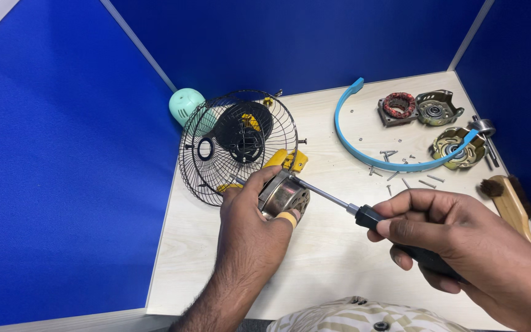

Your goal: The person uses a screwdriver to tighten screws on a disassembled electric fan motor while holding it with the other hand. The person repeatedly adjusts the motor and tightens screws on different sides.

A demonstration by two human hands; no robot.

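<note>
On the table (pixel 339 246), left hand (pixel 250 230) grips motor (pixel 283 193); right hand (pixel 456 237) holds screwdriver (pixel 364 215).

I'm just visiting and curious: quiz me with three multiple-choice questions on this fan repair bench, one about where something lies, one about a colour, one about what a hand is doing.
1. Where is the wire fan guard?
A. far left of the table
B. near right corner
C. in the lap

2. What colour is the curved plastic band?
A. red
B. light blue
C. black

3. What is the right hand doing?
A. resting flat and empty
B. gripping a screwdriver
C. holding the brush

Answers:
1 A, the guard stands by the blue wall at the far left.
2 B, the band is light blue.
3 B, its fingers wrap the black handle, the tip at the motor in the left hand.
</note>
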